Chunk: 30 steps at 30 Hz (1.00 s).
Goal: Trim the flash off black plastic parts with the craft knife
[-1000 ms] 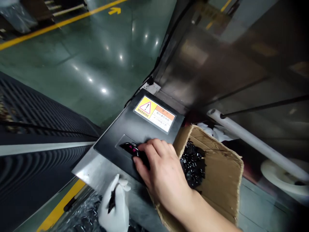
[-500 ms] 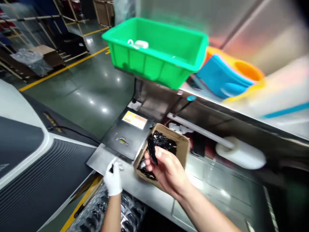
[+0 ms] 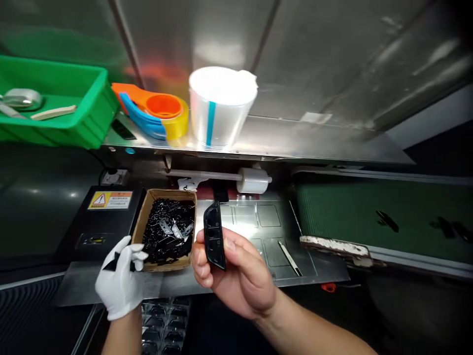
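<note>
My bare right hand (image 3: 236,271) pinches a flat black plastic part (image 3: 214,235) with slanted ends, held upright in front of the metal worktop. On my left hand (image 3: 121,281) is a white glove, and its fingers are closed round a small black piece (image 3: 113,264), mostly hidden by them. Between the hands stands an open cardboard box (image 3: 138,231) full of small black parts (image 3: 162,217), with a few grey pieces on top. My left fingers are at the box's near left corner.
A black unit (image 3: 107,222) with a warning label stands left. The shelf bears a green bin (image 3: 84,118), tape dispenser (image 3: 148,116) and white roll (image 3: 221,108). A cutter (image 3: 290,259) lies on the worktop; a green conveyor (image 3: 343,207) is right, clear trays (image 3: 164,328) below.
The view has swung right, bringing the conveyor and cutter into sight. My right hand has turned the black part so its broad face shows. Both hands keep their hold.
</note>
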Tool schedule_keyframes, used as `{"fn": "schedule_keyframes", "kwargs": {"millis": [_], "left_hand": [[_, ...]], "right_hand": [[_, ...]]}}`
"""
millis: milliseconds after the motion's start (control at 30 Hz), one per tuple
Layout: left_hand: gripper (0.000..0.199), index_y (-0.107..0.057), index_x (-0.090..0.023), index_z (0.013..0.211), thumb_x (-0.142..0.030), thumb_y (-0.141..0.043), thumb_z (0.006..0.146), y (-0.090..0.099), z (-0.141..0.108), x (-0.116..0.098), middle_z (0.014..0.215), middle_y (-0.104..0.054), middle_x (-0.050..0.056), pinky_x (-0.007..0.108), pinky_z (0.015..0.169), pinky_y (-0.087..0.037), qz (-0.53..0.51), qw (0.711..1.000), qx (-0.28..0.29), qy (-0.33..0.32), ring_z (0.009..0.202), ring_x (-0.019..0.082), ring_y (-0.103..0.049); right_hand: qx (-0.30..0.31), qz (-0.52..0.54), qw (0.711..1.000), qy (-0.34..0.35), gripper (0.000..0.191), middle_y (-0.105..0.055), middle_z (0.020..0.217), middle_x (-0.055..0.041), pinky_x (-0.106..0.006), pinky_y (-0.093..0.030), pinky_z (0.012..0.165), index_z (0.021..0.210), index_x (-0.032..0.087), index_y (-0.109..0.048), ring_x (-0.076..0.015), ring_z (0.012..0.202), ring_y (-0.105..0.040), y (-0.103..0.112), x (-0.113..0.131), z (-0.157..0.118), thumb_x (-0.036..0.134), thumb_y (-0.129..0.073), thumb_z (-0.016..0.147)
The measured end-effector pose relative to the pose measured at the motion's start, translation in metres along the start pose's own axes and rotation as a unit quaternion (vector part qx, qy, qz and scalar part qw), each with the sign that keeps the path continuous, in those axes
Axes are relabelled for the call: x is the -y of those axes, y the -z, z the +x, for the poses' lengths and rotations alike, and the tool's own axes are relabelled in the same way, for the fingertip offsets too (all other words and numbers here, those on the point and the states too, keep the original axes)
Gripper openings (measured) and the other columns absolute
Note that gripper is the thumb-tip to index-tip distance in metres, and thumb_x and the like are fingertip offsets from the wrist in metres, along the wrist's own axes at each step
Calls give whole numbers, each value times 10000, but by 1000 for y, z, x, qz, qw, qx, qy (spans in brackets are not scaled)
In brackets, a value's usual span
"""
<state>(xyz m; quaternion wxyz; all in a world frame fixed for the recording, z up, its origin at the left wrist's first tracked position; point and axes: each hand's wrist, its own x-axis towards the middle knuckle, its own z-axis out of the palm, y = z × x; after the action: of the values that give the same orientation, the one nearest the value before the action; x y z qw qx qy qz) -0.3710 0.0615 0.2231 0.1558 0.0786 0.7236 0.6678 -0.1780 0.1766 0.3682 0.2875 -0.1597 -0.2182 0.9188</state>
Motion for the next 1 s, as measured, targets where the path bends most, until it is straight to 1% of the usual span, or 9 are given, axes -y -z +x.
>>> {"fn": "schedule_keyframes", "kwargs": {"millis": [67,133,233,367,533,700,867,1000], "left_hand": [[395,-724,-161,1200,-339,-726,848,-17,5,-1,870,-759,53,242,512,-420,12,999,41,17,633,148,-638],[413,-728,-156,1200,-337,-747,829,-29,8,1,887,-767,65,229,514,-419,22,997,68,29,641,143,-645],[445,-719,-151,1208,-341,-757,807,-41,8,5,896,-764,68,219,505,-402,25,996,78,36,646,143,-648],[457,-710,-132,1196,-318,-752,781,-51,3,11,881,-754,65,215,500,-392,23,996,76,35,653,150,-651],[439,-713,-126,1182,-281,-742,772,-56,0,24,861,-749,53,209,488,-374,33,997,59,40,634,141,-644],[417,-720,-127,1162,-250,-711,764,-54,-1,37,828,-754,29,209,491,-369,60,997,29,46,611,141,-641],[393,-720,-128,1131,-250,-726,758,-52,0,41,828,-758,33,202,490,-378,65,996,25,58,613,149,-648],[413,-719,-110,1156,-226,-719,760,-52,1,39,831,-755,44,200,482,-376,62,996,23,64,620,149,-650]], "right_hand": [[6,13,1000,18,288,-707,886,-72,-223,-470,621,1119,160,-767,-122,714,-623,4,14,-14,380,-708,943],[1,19,999,31,284,-718,917,-75,-219,-489,632,1130,165,-767,-121,735,-642,8,26,-28,376,-706,951],[-19,15,999,43,285,-725,960,-78,-220,-510,638,1128,180,-764,-119,745,-647,17,42,-45,391,-729,939],[-48,5,998,51,296,-719,1004,-72,-209,-530,636,1144,205,-755,-108,741,-642,33,57,-63,410,-742,931],[-76,3,995,58,275,-716,1031,-63,-196,-563,659,1145,238,-758,-105,768,-663,54,69,-79,414,-741,934],[-72,21,995,64,253,-720,1022,-65,-178,-572,661,1148,223,-763,-101,774,-688,70,72,-85,377,-720,953],[-75,21,996,53,256,-725,1012,-67,-179,-579,651,1125,226,-762,-105,765,-691,76,71,-89,396,-739,935],[-42,46,996,63,230,-732,1030,-62,-145,-583,684,1157,199,-755,-94,823,-723,76,71,-90,324,-697,973]]}}
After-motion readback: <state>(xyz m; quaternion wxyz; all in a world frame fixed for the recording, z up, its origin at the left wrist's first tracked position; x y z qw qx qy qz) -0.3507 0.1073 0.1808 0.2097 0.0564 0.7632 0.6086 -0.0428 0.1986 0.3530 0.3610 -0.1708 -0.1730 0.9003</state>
